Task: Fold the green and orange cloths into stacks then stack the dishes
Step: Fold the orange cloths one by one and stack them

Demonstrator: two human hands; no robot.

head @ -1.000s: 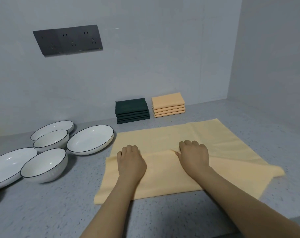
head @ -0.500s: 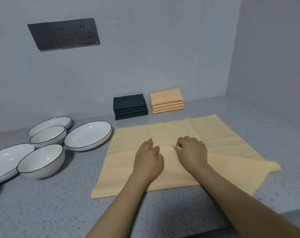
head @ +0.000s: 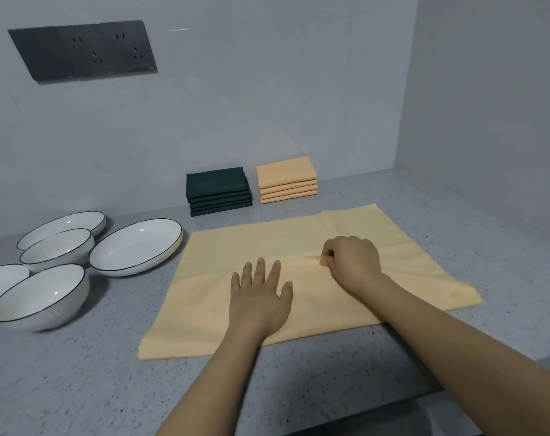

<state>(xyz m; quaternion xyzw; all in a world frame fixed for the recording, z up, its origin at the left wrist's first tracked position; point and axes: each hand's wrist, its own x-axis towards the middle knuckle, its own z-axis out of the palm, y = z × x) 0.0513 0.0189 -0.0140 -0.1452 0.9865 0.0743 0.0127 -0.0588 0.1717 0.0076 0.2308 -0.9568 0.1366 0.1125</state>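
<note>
My right hand (head: 350,262) pinches the cloth (head: 377,237) edge; my left hand (head: 261,297) presses flat beside it. Lifting unevenly could skew the fold.

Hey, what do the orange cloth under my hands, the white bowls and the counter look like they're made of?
The orange cloth looks like thin woven fabric, matte: it creases and bunches where the right hand pinches it. The white bowls seem glazed ceramic, glossy with bright highlights and a thin dark rim line. The counter looks like grey speckled stone or a composite, matte; which one I cannot tell.
</note>
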